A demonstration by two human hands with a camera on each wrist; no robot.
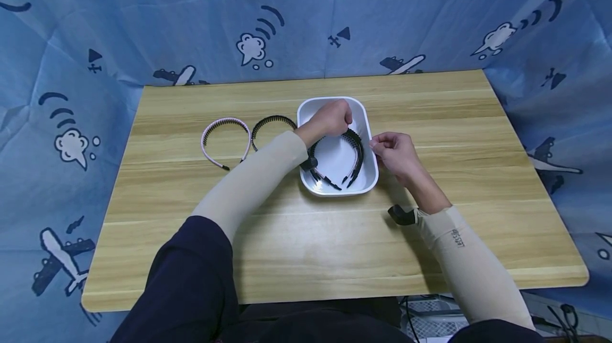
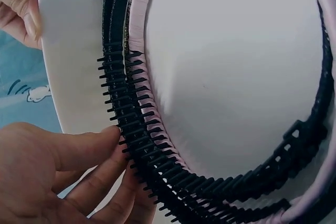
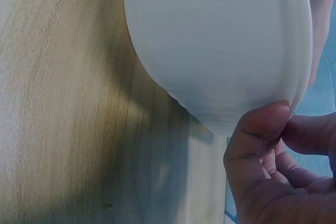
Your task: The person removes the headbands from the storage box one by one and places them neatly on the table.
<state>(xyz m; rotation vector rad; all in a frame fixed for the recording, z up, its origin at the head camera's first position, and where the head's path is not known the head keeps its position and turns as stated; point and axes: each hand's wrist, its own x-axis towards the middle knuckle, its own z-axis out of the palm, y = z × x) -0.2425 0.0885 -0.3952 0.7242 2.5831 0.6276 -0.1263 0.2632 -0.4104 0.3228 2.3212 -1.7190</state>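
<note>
A white plastic tray (image 1: 333,100) stands on the table with several headbands (image 1: 357,154) inside, black toothed ones and a pink one. My left hand (image 1: 334,118) reaches over the tray's far part. In the left wrist view, its thumb (image 2: 100,142) and fingers pinch the toothed edge of a black headband (image 2: 142,137), beside a pink headband (image 2: 139,19). My right hand (image 1: 396,154) grips the tray's right rim, thumb against forefinger, as the right wrist view shows at the rim (image 3: 299,90). The left palm is hidden in the head view.
Left of the tray, a pink headband (image 1: 206,133) and a black toothed headband (image 1: 273,117) lie on the wooden table (image 1: 306,258). A blue patterned curtain (image 1: 296,24) hangs around the table. Scissors (image 1: 569,316) show below the table at lower right.
</note>
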